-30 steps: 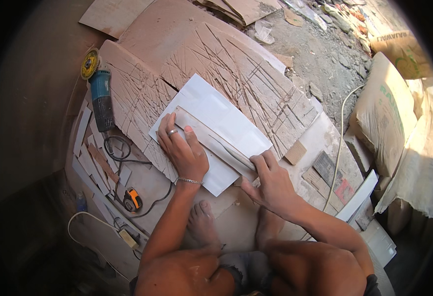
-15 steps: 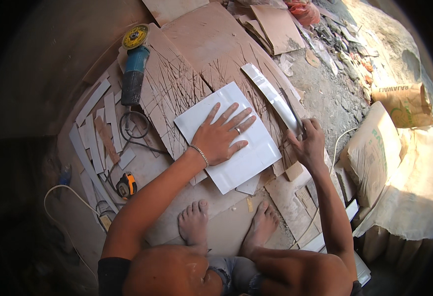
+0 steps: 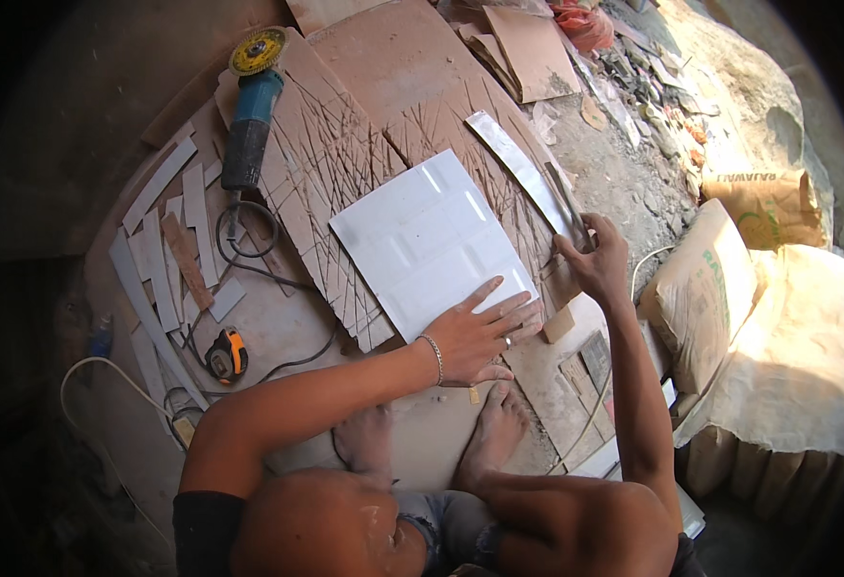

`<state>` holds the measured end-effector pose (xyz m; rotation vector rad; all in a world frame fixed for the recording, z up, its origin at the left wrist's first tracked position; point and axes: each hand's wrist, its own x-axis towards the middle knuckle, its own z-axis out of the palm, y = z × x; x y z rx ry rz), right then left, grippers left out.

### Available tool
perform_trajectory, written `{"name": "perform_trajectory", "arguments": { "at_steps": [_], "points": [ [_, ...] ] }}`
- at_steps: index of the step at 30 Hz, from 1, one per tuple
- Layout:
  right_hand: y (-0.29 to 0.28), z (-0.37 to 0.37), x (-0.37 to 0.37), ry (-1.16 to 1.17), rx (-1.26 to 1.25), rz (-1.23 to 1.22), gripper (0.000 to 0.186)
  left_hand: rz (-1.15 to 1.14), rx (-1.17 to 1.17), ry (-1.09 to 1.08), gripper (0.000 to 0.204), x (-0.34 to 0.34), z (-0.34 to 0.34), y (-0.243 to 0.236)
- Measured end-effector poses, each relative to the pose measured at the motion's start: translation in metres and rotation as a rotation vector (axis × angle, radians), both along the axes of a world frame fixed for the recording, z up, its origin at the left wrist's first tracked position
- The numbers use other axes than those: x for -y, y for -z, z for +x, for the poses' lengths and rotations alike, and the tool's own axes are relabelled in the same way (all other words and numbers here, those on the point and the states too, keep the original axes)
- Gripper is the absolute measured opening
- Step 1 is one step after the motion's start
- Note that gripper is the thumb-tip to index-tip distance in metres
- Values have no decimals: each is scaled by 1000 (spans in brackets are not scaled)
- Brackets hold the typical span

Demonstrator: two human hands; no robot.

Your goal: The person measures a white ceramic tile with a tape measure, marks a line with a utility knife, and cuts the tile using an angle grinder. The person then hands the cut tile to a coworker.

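A white glossy tile [image 3: 412, 231] with raised rectangles lies on scored brown boards [image 3: 316, 173]. My left hand [image 3: 484, 332] rests on its near right corner, fingers spread, palm partly past the edge. To the right of the tile lies a narrow white tile strip [image 3: 513, 168], running away from me. My right hand [image 3: 598, 260] is closed at the near end of this strip, pinching a thin dark strip [image 3: 564, 197] between thumb and fingers. The thumb covers the white strip's near end, so whether it is gripped too is unclear.
An angle grinder [image 3: 254, 115] with a yellow disc lies at the far left, its cable [image 3: 273, 279] looping toward me. Nearby are several offcut strips [image 3: 158, 269] and a tape measure [image 3: 227, 356]. Full sacks [image 3: 701, 288] stand at right; rubble [image 3: 667, 125] lies beyond. My bare feet [image 3: 494, 433] are close.
My left hand has slid from the tile's middle toward me, to its near right corner. My right hand stays at the strips. The whole view has shifted slightly.
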<state>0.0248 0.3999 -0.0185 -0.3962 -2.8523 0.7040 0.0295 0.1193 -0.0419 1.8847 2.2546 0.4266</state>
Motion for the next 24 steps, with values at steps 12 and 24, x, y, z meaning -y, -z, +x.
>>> {"name": "perform_trajectory", "arguments": {
  "at_steps": [12, 24],
  "points": [
    [-10, -5, 5, 27, 77, -80, 53, -232, -315, -796, 85, 36, -158, -1],
    [3, 1, -3, -24, -5, 23, 52, 235, 144, -172, 69, 3, -26, -14]
  ]
}}
